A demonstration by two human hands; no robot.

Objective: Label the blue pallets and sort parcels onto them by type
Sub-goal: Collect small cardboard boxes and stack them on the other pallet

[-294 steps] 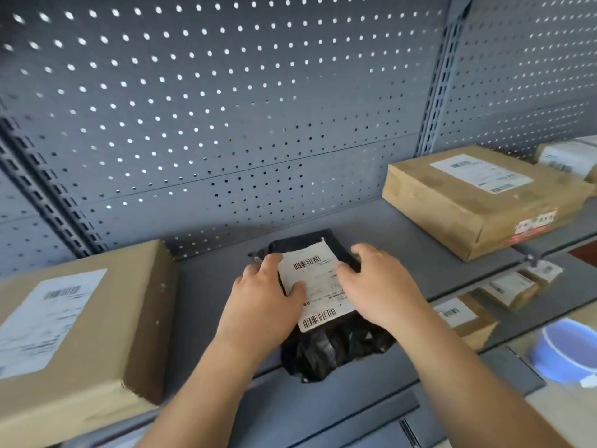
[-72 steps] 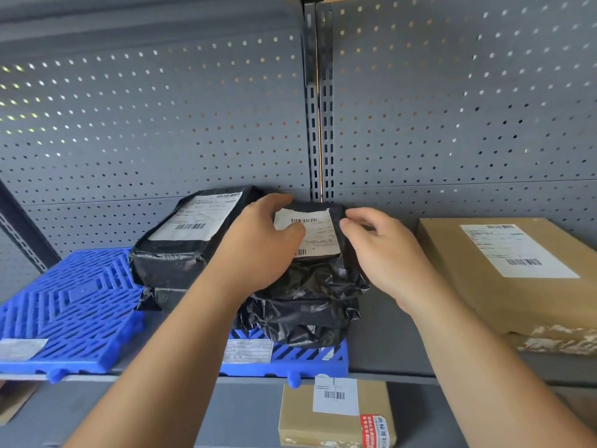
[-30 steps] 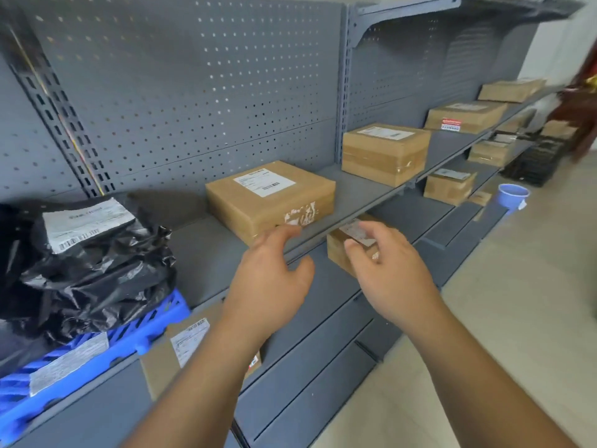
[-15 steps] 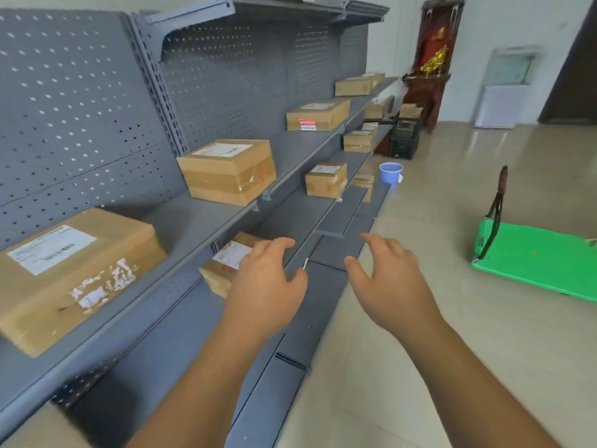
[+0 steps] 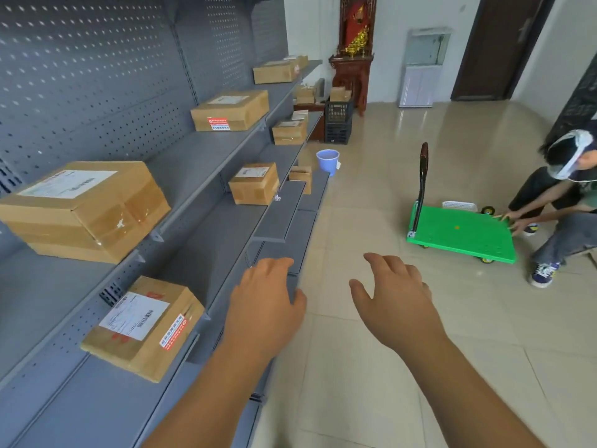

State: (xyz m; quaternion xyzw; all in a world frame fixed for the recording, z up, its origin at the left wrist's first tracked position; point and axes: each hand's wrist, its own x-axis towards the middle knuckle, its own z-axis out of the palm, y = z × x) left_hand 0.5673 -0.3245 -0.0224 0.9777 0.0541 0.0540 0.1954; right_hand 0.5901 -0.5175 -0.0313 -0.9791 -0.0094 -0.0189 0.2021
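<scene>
My left hand [image 5: 265, 305] and my right hand [image 5: 392, 299] hang in front of me with fingers apart, holding nothing. Cardboard parcels with white labels sit along the grey shelving on my left: a large box [image 5: 84, 208] on the upper shelf, a smaller box [image 5: 142, 328] on the lower shelf just left of my left hand, and further boxes [image 5: 253, 183] [image 5: 230, 110] down the row. No blue pallet and no black bag parcel is in view.
The grey perforated shelving [image 5: 97, 76] runs along the left. On the tiled floor stand a blue bucket [image 5: 328, 161], a black crate [image 5: 338, 122] and a green platform trolley [image 5: 462, 232], which a crouching person [image 5: 562, 205] touches at the right.
Both hands let go of the black bag parcel on the blue pallet and came away empty. My view has swung right along the shelves; the pallets have left the frame.
</scene>
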